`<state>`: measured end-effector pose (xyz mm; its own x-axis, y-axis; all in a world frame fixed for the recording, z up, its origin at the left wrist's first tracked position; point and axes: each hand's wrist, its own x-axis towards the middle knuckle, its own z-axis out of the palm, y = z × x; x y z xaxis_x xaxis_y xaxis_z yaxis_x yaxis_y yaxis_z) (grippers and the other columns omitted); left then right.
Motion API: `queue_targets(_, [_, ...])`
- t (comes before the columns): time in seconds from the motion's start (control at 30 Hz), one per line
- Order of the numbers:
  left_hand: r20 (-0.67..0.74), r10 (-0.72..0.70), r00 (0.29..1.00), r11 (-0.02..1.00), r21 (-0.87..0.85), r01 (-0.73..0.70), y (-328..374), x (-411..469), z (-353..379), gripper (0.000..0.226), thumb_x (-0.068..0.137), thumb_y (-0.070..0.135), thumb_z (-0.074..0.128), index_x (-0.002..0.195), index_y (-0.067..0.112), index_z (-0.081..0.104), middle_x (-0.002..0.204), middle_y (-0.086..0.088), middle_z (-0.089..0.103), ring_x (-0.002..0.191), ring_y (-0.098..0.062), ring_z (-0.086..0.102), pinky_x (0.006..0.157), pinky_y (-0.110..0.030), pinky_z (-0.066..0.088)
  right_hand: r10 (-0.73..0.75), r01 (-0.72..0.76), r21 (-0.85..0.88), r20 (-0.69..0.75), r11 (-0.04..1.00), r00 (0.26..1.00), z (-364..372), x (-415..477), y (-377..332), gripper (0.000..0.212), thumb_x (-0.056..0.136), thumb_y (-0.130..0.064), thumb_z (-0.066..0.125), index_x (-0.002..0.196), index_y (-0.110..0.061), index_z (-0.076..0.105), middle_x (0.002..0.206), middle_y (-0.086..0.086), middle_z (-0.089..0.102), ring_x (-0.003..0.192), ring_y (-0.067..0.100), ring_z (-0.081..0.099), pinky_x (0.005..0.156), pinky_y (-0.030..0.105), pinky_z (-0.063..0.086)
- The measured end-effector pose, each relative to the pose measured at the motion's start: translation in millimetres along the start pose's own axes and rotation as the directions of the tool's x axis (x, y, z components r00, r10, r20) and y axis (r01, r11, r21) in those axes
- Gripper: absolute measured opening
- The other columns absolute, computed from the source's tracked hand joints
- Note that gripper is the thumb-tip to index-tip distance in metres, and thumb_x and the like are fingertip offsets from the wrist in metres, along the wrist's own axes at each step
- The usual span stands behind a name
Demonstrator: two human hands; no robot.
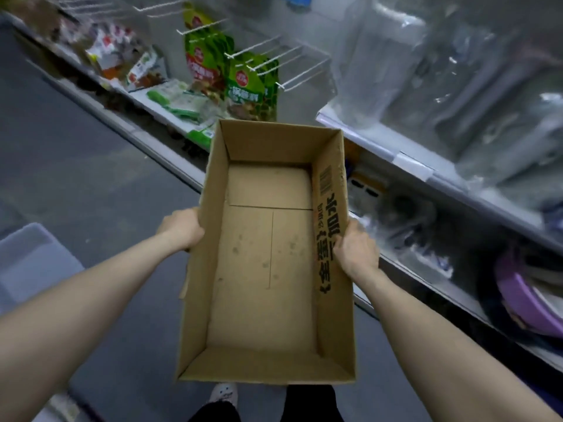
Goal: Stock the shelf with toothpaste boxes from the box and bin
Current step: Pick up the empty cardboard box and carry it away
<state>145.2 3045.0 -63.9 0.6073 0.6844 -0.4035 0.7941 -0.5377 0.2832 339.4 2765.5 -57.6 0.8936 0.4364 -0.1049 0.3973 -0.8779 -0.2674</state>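
Observation:
I hold an open brown cardboard box [268, 269] in the air in front of me, and its inside is bare with no toothpaste boxes in it. My left hand [182, 228] grips its left wall from outside. My right hand [355, 249] grips the right wall, thumb over the rim by the black printed lettering. A translucent grey bin [27, 263] sits on the floor at the left. No toothpaste boxes show anywhere in view.
A shelf unit [405, 159] runs along the right with plastic-wrapped goods and purple basins [524, 303] lower down. Green snack bags [243, 83] hang from white wire hooks further back. Grey floor [76, 153] lies to the left. My feet show below the box.

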Motion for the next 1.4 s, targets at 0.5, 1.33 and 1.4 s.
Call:
queue_targets(0.5, [0.318,0.574,0.754,0.726,0.229,-0.649,254,-101,81,0.033,0.085,0.019,0.05,0.116,0.019,0.06,0.114,-0.014,0.066,0.099,-0.034,0.064,0.082,-0.034,0.052,0.694,-0.692,0.061,-0.08,0.72,0.715,-74,-217,219,0.03,0.093,-0.023,0.054,0.118,-0.009,0.045,0.11,0.017,0.065,0.103,0.039,0.062,0.081,0.042,0.049])
queue_targets(1.33, [0.557,0.831,0.015,-0.065,0.124,-0.99,750,-526,399,0.04,0.086,0.018,0.05,0.126,0.02,0.056,0.114,-0.012,0.067,0.1,-0.031,0.064,0.082,-0.033,0.048,0.984,-0.963,0.268,-0.175,0.02,-0.028,-188,-571,671,0.025,0.095,-0.025,0.053,0.113,-0.008,0.045,0.105,0.017,0.064,0.097,0.039,0.06,0.072,0.039,0.045])
queue_targets(1.4, [0.575,0.817,-0.045,-0.134,0.114,-0.984,792,-556,433,0.039,0.087,0.017,0.051,0.125,0.016,0.057,0.12,-0.014,0.065,0.109,-0.032,0.061,0.089,-0.036,0.046,0.98,-0.96,0.276,-0.173,-0.046,-0.097,-196,-587,709,0.024,0.096,-0.025,0.051,0.113,-0.008,0.046,0.105,0.017,0.064,0.097,0.038,0.061,0.071,0.038,0.043])
